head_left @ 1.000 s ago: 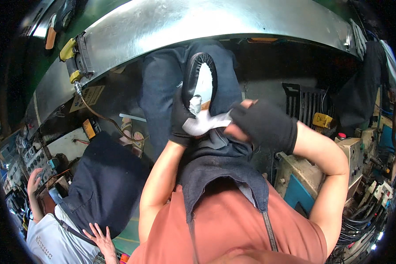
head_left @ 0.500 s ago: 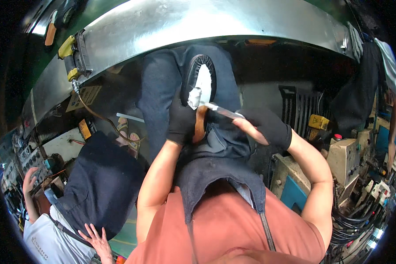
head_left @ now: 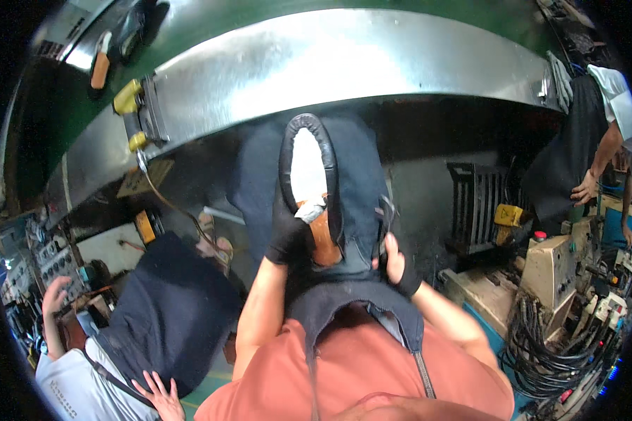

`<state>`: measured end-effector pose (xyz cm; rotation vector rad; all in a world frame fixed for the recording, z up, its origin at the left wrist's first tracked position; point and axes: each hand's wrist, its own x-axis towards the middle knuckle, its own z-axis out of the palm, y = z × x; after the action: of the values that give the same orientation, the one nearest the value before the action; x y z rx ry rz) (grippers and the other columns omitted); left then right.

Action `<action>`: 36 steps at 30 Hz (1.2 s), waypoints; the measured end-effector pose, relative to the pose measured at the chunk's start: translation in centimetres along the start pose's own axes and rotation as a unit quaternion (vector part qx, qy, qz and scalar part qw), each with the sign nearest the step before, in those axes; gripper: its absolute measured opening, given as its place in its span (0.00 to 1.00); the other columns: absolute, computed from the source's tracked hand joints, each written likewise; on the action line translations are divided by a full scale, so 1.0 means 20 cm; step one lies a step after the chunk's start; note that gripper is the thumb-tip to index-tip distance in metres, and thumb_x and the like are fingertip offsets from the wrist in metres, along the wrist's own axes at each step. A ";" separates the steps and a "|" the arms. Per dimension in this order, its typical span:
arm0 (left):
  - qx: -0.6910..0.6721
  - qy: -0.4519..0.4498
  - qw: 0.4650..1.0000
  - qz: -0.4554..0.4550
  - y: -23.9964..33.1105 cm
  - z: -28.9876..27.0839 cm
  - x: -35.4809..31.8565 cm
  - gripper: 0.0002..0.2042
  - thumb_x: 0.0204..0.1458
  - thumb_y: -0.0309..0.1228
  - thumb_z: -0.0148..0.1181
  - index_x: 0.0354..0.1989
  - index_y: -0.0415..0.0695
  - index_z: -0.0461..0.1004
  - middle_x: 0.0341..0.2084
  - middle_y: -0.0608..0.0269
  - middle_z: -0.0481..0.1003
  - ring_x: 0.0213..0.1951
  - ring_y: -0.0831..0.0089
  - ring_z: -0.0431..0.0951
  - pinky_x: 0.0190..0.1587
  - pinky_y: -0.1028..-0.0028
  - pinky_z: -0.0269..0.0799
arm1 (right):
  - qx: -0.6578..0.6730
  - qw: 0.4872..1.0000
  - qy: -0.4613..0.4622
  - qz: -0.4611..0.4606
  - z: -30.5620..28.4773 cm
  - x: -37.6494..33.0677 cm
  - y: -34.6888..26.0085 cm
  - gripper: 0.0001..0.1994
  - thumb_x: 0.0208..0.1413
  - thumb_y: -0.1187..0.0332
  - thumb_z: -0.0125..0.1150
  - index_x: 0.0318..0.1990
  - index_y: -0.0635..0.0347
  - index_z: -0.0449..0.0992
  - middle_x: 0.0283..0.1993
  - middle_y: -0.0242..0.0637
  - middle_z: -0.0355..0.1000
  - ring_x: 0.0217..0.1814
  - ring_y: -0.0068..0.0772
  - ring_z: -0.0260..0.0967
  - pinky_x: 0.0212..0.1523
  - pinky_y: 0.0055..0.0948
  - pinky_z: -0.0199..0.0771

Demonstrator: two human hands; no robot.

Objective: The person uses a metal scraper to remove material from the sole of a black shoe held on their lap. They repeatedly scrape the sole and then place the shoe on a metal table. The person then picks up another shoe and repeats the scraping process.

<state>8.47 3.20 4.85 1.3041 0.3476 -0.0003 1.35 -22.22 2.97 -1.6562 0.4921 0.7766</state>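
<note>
**Shoe upper held on the lap beneath a steel machine housing**

From left to right. At the far left a co-worker (head_left: 84, 379) in a white shirt and dark apron reaches one hand up toward a control panel (head_left: 38, 256), the other hand resting low at the apron. Above, a yellow fitting (head_left: 128, 98) sits at the end of the curved steel housing (head_left: 344, 63). In the centre, the left hand (head_left: 288, 238), in a dark glove, has its fingers closed around the shoe upper (head_left: 307, 182), gripping it near the tan leather at its lower end; the upper stands roughly upright over the person's dark-trousered lap, its black padded collar framing a white inner surface. The right hand (head_left: 395, 263), wearing a dark wrist wrap, rests just beside the upper on the dark apron (head_left: 351, 302); its fingers are curled, but whether they pinch anything cannot be told. At the right stand a beige machine (head_left: 555, 263), coiled black cables (head_left: 548, 344) and a second worker (head_left: 597, 147).

Progress, as a judgement: the upper is in hand and presented for work; no finished result is visible, so most handling appears to remain.
</note>
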 end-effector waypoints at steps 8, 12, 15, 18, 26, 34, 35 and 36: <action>-0.112 -0.098 0.968 0.200 0.82 0.25 1.04 0.18 0.55 0.32 0.56 0.53 0.39 0.67 0.44 0.60 0.73 0.48 0.73 0.72 0.52 0.73 0.67 | -0.030 0.997 0.011 0.072 0.17 0.20 -0.26 0.29 0.63 0.42 0.39 0.25 0.60 0.70 0.18 0.32 0.68 0.19 0.26 0.66 0.23 0.27 0.67; 0.384 -0.322 0.849 0.165 0.82 0.02 1.00 0.31 0.41 0.44 0.70 0.53 0.42 0.71 0.46 0.57 0.76 0.54 0.66 0.72 0.57 0.66 0.65 | -0.024 0.998 -0.011 0.058 0.20 0.45 -0.37 0.29 0.63 0.41 0.38 0.28 0.60 0.68 0.18 0.34 0.66 0.18 0.25 0.66 0.21 0.26 0.65; 0.423 -0.327 0.833 0.142 0.92 -0.43 1.19 0.23 0.41 0.34 0.68 0.49 0.44 0.75 0.43 0.58 0.77 0.50 0.65 0.75 0.56 0.67 0.67 | -0.065 0.991 -0.027 0.110 0.20 0.61 -0.46 0.31 0.64 0.41 0.34 0.28 0.62 0.69 0.16 0.36 0.67 0.17 0.27 0.66 0.22 0.28 0.66; 0.307 -0.021 0.929 0.205 1.01 -1.08 1.65 0.14 0.48 0.26 0.63 0.45 0.44 0.75 0.43 0.64 0.76 0.46 0.72 0.73 0.53 0.72 0.66 | -0.170 0.978 -0.070 0.095 0.20 0.64 -0.63 0.34 0.64 0.42 0.31 0.26 0.66 0.72 0.15 0.38 0.69 0.18 0.30 0.69 0.25 0.30 0.69; 0.433 0.381 0.808 0.121 1.12 -2.06 2.39 0.37 0.45 0.64 0.56 0.37 0.33 0.77 0.31 0.51 0.77 0.26 0.67 0.75 0.28 0.68 0.68 | -0.144 0.976 -0.064 0.147 0.28 0.69 -0.79 0.33 0.64 0.45 0.37 0.28 0.72 0.73 0.16 0.44 0.71 0.17 0.32 0.71 0.21 0.30 0.71; 0.643 0.060 0.654 0.394 1.29 -1.20 2.10 0.23 0.49 0.37 0.66 0.50 0.38 0.70 0.49 0.47 0.70 0.52 0.55 0.71 0.53 0.63 0.66 | -0.120 0.976 -0.055 0.172 0.30 0.72 -0.76 0.33 0.64 0.45 0.38 0.34 0.74 0.73 0.18 0.44 0.71 0.18 0.32 0.71 0.22 0.29 0.73; 0.702 0.112 0.576 0.404 1.30 -1.31 2.17 0.24 0.48 0.41 0.66 0.49 0.38 0.71 0.46 0.47 0.72 0.50 0.53 0.72 0.52 0.62 0.67 | -0.122 0.975 -0.069 0.169 0.29 0.73 -0.76 0.33 0.64 0.44 0.38 0.35 0.74 0.73 0.18 0.44 0.71 0.18 0.32 0.71 0.22 0.29 0.73; 0.749 0.157 0.495 0.411 1.30 -1.41 2.26 0.25 0.47 0.45 0.65 0.48 0.39 0.72 0.44 0.46 0.73 0.48 0.52 0.73 0.51 0.60 0.68 | -0.119 0.975 -0.080 0.168 0.28 0.74 -0.74 0.33 0.64 0.44 0.38 0.35 0.74 0.73 0.18 0.44 0.71 0.18 0.32 0.71 0.22 0.29 0.73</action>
<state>49.32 45.49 11.74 3.1706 -0.1550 0.9853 20.42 -12.10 2.00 -1.7332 0.5909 1.2501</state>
